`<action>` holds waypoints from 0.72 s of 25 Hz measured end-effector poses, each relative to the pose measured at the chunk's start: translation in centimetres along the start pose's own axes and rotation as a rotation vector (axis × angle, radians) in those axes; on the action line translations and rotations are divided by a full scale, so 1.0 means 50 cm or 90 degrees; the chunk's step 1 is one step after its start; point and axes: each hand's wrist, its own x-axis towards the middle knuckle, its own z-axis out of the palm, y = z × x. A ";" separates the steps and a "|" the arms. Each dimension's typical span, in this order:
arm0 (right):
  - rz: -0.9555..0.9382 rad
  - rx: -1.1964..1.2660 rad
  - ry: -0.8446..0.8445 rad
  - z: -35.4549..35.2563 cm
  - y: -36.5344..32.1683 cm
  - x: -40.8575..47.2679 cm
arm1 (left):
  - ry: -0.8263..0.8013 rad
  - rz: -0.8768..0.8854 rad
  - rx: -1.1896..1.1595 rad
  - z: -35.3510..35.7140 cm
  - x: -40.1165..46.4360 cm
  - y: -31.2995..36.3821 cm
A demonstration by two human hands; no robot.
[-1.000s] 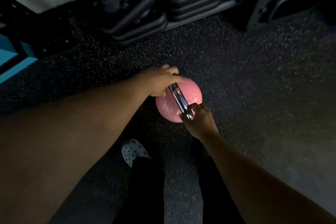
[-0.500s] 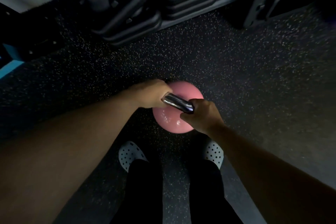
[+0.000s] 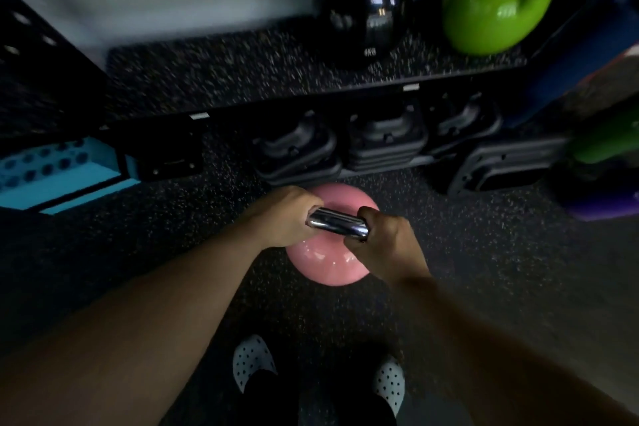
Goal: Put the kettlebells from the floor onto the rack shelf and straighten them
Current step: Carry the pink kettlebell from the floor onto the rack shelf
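The far part of the scene was filled by the rack shelf, lined with speckled rubber, on which a black kettlebell and, to its right, a green kettlebell were seen standing, with stacked black weight plates stored beneath on the speckled floor. Nearer, in front of the shelf's edge, the pink kettlebell was held by its chrome handle, though whether it was touching the floor could not be told. The handle's left end was wrapped by the left hand and its right end by the right hand, both closed tightly around it, and two white perforated clogs were seen nearest of all.
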 end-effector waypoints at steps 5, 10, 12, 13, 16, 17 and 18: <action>-0.123 -0.011 0.025 -0.113 -0.172 0.146 | 0.229 -0.030 0.075 -0.201 -0.032 0.003; -0.229 -0.032 0.058 -0.155 -0.313 0.308 | 0.358 -0.060 0.162 -0.355 -0.009 -0.062; -0.236 -0.018 0.056 -0.145 -0.357 0.364 | 0.378 -0.094 0.185 -0.408 0.004 -0.099; -0.234 -0.012 0.064 -0.141 -0.374 0.391 | 0.385 -0.094 0.203 -0.430 0.017 -0.116; -0.247 0.009 0.081 -0.124 -0.417 0.472 | 0.421 -0.097 0.224 -0.484 0.043 -0.167; -0.256 0.002 0.086 -0.124 -0.426 0.492 | 0.431 -0.096 0.219 -0.494 0.050 -0.175; -0.264 -0.013 0.089 -0.122 -0.435 0.521 | 0.436 -0.099 0.219 -0.509 0.063 -0.191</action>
